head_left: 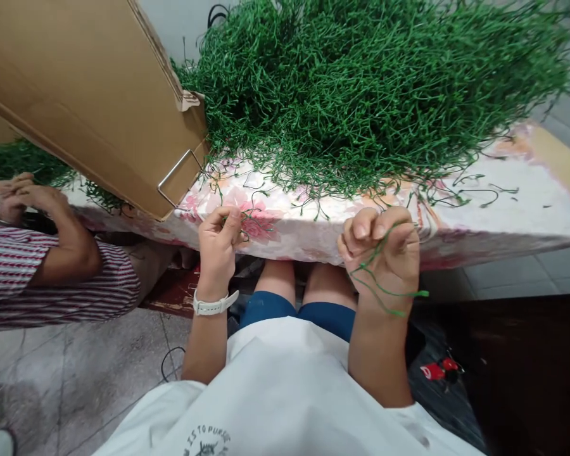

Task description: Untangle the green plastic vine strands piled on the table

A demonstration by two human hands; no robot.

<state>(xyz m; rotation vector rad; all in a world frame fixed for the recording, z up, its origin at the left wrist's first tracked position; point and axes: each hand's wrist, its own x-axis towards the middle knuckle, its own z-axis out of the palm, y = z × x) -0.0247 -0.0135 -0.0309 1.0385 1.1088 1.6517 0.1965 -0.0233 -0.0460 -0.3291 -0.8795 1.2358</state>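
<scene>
My left hand [222, 244] is closed in a pinch at the table's front edge, with thin green stems showing between and beside its fingers. To the right, my right hand [382, 250] is turned palm up with curled fingers, gripping a few green plastic-looking stems [377, 269] whose ends hang down over the palm and wrist. The two hands are apart. Beyond them a large tangled heap of the same green stems [361, 95] covers much of the table, and loose pieces are scattered along its near side on the flowered tablecloth [313, 218].
A big cardboard box [99, 95] stands at the left of the heap, with a metal wire bracket [180, 177] at its lower corner. Past it sits another person in a striped shirt [76, 272], hands near more green stems. A red item [437, 369] lies at lower right.
</scene>
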